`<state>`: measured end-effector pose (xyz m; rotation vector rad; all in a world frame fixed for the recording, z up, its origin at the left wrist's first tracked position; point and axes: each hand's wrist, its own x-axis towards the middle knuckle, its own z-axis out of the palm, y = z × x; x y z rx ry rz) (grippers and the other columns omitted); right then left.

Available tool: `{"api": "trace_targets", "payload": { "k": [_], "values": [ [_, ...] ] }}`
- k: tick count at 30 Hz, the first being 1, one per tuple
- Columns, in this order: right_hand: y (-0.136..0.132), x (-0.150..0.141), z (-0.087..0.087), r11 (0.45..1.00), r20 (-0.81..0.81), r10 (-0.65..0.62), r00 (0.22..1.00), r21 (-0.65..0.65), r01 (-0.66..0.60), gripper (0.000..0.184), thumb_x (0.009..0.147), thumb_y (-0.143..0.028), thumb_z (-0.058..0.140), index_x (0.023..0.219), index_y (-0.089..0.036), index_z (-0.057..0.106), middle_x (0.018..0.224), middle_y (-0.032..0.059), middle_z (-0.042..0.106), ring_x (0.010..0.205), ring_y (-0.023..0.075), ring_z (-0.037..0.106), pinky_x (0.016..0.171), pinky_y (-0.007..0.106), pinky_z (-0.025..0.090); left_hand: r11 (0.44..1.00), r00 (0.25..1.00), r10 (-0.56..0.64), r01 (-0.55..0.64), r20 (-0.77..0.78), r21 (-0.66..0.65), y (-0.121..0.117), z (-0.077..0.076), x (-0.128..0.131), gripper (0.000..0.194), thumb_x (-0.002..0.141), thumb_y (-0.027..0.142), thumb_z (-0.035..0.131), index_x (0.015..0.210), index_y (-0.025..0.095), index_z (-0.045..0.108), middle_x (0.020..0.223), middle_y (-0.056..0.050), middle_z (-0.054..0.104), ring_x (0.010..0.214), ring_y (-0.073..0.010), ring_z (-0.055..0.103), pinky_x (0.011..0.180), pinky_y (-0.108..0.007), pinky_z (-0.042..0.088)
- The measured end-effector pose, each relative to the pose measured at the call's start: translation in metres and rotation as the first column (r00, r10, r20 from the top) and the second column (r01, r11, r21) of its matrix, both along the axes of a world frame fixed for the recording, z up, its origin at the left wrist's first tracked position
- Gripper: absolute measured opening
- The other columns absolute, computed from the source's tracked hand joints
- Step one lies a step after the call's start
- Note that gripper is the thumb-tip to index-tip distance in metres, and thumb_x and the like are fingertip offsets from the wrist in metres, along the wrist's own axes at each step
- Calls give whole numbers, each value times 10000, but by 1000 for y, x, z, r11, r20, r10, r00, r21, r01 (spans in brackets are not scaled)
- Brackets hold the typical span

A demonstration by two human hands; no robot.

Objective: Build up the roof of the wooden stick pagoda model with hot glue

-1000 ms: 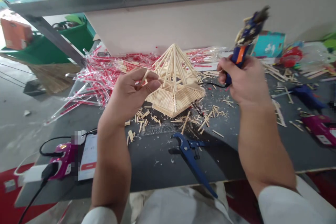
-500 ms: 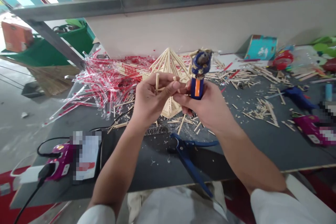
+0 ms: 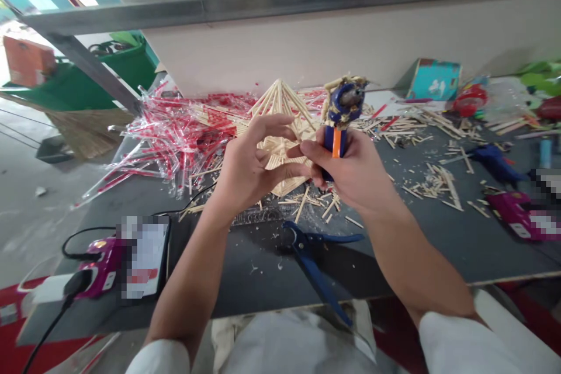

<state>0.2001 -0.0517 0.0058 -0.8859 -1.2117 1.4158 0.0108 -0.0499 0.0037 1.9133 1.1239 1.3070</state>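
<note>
My right hand (image 3: 357, 172) is closed around a blue glue gun (image 3: 346, 102) with an orange trigger; its nozzle end is crusted with dried glue and stick bits. My left hand (image 3: 245, 166) is open, thumb and fingers spread apart, with no stick visible in it. Its thumb tip reaches the fingers of my right hand, which hide the contact. Behind both hands stands a pointed model of pale wooden sticks (image 3: 279, 96), partly covered by them. Blue cutting pliers (image 3: 313, 260) lie on the table below my hands.
Red-and-clear plastic wrappers (image 3: 175, 134) heap at the left. Loose sticks (image 3: 401, 128) scatter around. A second blue glue gun (image 3: 497, 162) and a purple power strip (image 3: 511, 213) lie right. A phone (image 3: 144, 260) and another purple strip (image 3: 99, 269) lie front left. A clear ruler (image 3: 258, 216) lies centrally.
My left hand has spread its fingers, and the short sticks seen in it before no longer show. The glue gun has shifted slightly right and tilted in my right hand.
</note>
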Motion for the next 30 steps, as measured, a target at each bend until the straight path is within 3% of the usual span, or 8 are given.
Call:
{"api": "trace_targets", "payload": {
  "k": [2, 6, 11, 14, 18, 21, 23, 30],
  "values": [
    [1, 0, 0, 1000, 6, 21, 1000, -9, -21, 435, 747, -478, 931, 827, -226, 585, 852, 15, 755, 461, 77, 551, 401, 262, 450, 1000, 998, 11, -10, -54, 20, -1, 0, -1, 713, 732, 450, 949, 1347, 287, 628, 1210, -78, 739, 937, -189, 716, 570, -231, 532],
    [1, 0, -3, 1000, 14, 26, 1000, 2, -26, 452, 744, -500, 925, 815, -228, 572, 853, 20, 750, 466, 80, 550, 410, 275, 450, 997, 995, 62, -58, -84, 50, 0, -3, 3, 618, 794, 406, 903, 1337, 277, 637, 1157, -65, 737, 981, -198, 702, 656, -246, 566],
    [3, 3, -1, 998, 72, -12, 997, 61, 7, 456, 746, -526, 917, 843, -238, 576, 733, -20, 642, 492, 98, 547, 433, 294, 449, 996, 991, 68, -61, -117, 67, 1, -5, 4, 592, 823, 399, 863, 1364, 287, 648, 1049, -43, 720, 778, -145, 641, 590, -234, 506],
    [12, 19, 2, 980, 190, -153, 970, 156, 125, 440, 781, -545, 882, 899, -246, 581, 793, -9, 623, 528, 103, 524, 467, 307, 448, 992, 989, 111, -103, -102, 73, 4, -6, -4, 609, 807, 432, 876, 1365, 309, 666, 957, -18, 686, 625, -100, 519, 518, -233, 427],
    [34, 50, 0, 869, 329, -436, 838, 395, 297, 450, 761, -488, 893, 992, -259, 583, 842, -16, 553, 636, 126, 499, 575, 314, 471, 991, 993, 109, -104, -55, 86, 15, -10, -19, 603, 773, 449, 902, 1331, 342, 702, 852, 5, 624, 590, -93, 445, 515, -241, 400],
    [47, 64, -5, 825, 430, -494, 755, 506, 252, 497, 720, -442, 909, 1055, -244, 601, 866, -6, 569, 753, 163, 544, 731, 350, 513, 989, 990, 124, -117, -61, 95, 21, -13, -27, 613, 756, 450, 913, 1328, 366, 709, 794, 17, 582, 606, -106, 445, 538, -248, 414],
    [51, 67, -8, 814, 493, -508, 706, 542, 207, 431, 754, -433, 868, 1039, -231, 617, 879, 10, 602, 790, 183, 569, 785, 375, 515, 987, 990, 126, -118, -70, 105, 24, -16, -29, 615, 759, 440, 915, 1334, 368, 709, 765, 27, 551, 599, -105, 425, 550, -252, 414],
    [54, 66, -17, 704, 600, -665, 444, 703, 104, 220, 781, -370, 742, 845, -230, 585, 686, -6, 503, 657, 175, 506, 651, 353, 450, 959, 999, 44, -33, -31, 283, 37, -29, -31, 605, 779, 438, 905, 1337, 325, 701, 740, 40, 492, 562, -85, 378, 502, -231, 385]
  ]
}}
